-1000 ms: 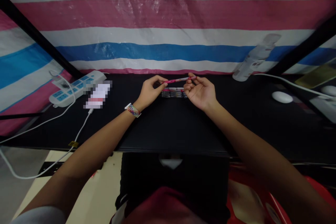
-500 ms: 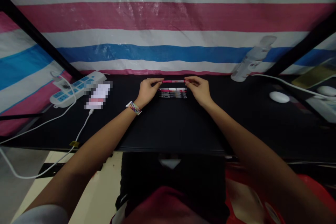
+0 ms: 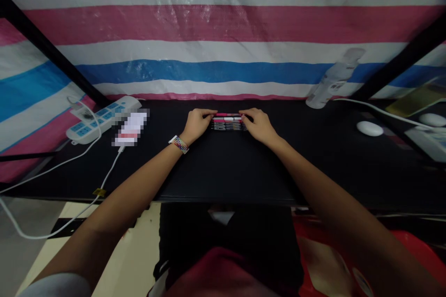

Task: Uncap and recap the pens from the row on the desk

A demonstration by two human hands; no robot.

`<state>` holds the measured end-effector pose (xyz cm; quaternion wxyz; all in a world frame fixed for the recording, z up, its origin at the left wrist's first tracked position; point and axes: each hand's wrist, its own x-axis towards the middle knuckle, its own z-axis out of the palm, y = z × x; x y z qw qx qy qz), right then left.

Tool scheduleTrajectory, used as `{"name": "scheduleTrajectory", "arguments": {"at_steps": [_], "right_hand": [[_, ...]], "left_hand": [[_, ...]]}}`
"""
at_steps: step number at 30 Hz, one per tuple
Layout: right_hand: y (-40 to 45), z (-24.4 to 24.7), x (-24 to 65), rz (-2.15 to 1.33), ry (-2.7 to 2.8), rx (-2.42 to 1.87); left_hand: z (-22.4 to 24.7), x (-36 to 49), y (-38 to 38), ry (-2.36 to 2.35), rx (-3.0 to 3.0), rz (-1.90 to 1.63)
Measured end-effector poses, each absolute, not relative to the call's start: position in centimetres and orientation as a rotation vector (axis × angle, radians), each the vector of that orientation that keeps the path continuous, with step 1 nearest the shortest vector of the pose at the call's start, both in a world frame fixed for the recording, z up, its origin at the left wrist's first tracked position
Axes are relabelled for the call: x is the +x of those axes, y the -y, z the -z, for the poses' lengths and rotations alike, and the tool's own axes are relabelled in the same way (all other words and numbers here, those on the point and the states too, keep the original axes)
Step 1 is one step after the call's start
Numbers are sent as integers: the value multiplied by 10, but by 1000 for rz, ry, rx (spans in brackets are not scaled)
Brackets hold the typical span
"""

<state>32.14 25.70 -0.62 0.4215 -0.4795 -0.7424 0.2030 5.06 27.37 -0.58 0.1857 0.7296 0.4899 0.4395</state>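
A pink pen (image 3: 228,114) lies crosswise between my hands, at the far side of a row of several pens (image 3: 227,126) on the black table. My left hand (image 3: 198,125) is closed on its left end with thumb and fingertips. At the other end, my right hand (image 3: 258,125) pinches the same pen, its thumb close to the right tips of the row. A white pen (image 3: 225,119) sits just nearer to me than the pink one. The other pens lie parallel and close together, and their right ends are partly covered by my right hand.
On the left are a white power strip (image 3: 104,118), a blurred-out phone (image 3: 131,129) and its white cable (image 3: 111,167). To the right stand a clear bottle (image 3: 331,81) and a white mouse-like object (image 3: 370,128). A striped plastic sheet (image 3: 223,51) hangs behind the black table (image 3: 230,171).
Both hands have brought the pink pen toward me, down against the row of pens. My right hand has also shifted slightly left.
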Motion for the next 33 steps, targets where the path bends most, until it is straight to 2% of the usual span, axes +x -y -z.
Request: {"name": "scheduleTrajectory", "arguments": {"at_steps": [8,20,28,33], "right_hand": [[-255,4,321,-330,2022,-1314],[-255,6,320,-306,2060,-1290],[-252,3,321,-324,2023,-1266],[-245,3,324,-331,1961,-1242]], "left_hand": [[-15,57,-256,-1518,2085,-1011],[-16,58,-255,-1527,2157,-1024],[-21,58,-250,-1468,2072,-1276],[-71,42,-244,-1226,1800,-1740]]}}
